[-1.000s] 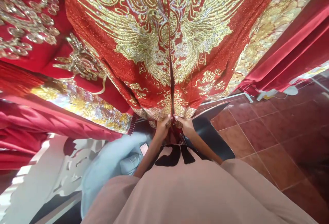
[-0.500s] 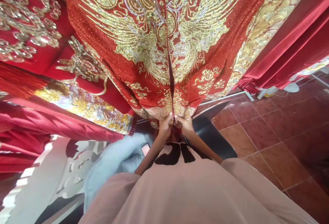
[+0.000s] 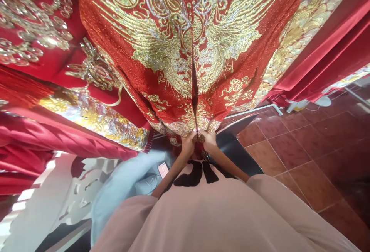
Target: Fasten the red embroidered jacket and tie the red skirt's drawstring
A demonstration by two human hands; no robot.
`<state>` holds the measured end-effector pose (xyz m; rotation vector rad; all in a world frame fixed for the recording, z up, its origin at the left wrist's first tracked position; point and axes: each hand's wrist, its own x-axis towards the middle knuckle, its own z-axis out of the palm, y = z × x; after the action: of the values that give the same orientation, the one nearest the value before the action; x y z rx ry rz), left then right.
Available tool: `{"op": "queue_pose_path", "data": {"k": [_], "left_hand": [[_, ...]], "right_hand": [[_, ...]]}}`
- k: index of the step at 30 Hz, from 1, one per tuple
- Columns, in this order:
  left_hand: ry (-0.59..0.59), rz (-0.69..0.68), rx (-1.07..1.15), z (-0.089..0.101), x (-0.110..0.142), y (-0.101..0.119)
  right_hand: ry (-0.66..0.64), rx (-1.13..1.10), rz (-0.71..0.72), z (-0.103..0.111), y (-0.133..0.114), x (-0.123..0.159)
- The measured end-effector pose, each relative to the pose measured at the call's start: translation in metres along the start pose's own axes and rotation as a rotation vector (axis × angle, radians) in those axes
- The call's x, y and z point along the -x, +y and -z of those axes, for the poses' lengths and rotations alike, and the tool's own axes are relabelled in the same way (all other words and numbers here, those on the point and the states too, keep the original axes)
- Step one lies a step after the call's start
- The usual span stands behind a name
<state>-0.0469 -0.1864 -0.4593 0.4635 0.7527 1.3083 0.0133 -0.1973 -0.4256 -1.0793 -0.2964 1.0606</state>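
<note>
A red jacket with gold embroidered birds and clouds hangs in front of me, its front edges meeting along the middle with a narrow gap above the hem. My left hand pinches the lower front edge on its side, thumb on top. My right hand grips the opposite edge in the same way. Both thumbs nearly touch at the bottom of the opening. The fingers curl beneath the fabric and are mostly hidden.
Red garments with silver beading hang at left, and a gold scale-patterned cloth at right. A light blue cushion-like thing and a phone lie lower left. A black chair-like surface stands over the tiled floor.
The thumbs have drawn slightly closer together, bringing the two front edges nearer at the hem. The view has shifted a little; both hands keep their hold on the jacket.
</note>
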Motion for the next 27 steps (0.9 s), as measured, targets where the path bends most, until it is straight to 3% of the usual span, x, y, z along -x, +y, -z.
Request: {"op": "queue_pose_path", "data": {"k": [6, 11, 20, 23, 27], "left_hand": [[-0.017, -0.004, -0.009, 0.002, -0.002, 0.006], [-0.008, -0.041, -0.043, 0.007, -0.007, -0.001], [0.058, -0.034, -0.148, 0.029, -0.027, -0.010], [0.053, -0.033, -0.163, 0.028, -0.032, -0.010], [0.053, -0.076, -0.195, 0.027, -0.034, -0.011]], "right_hand": [[0.006, -0.009, -0.070, -0.005, 0.000, 0.006], [-0.001, 0.042, -0.100, -0.002, 0.005, -0.003], [-0.035, 0.221, -0.212, 0.037, 0.022, -0.004], [-0.105, 0.309, -0.236, 0.031, 0.025, -0.003], [-0.113, 0.439, -0.090, 0.012, 0.024, -0.011]]}}
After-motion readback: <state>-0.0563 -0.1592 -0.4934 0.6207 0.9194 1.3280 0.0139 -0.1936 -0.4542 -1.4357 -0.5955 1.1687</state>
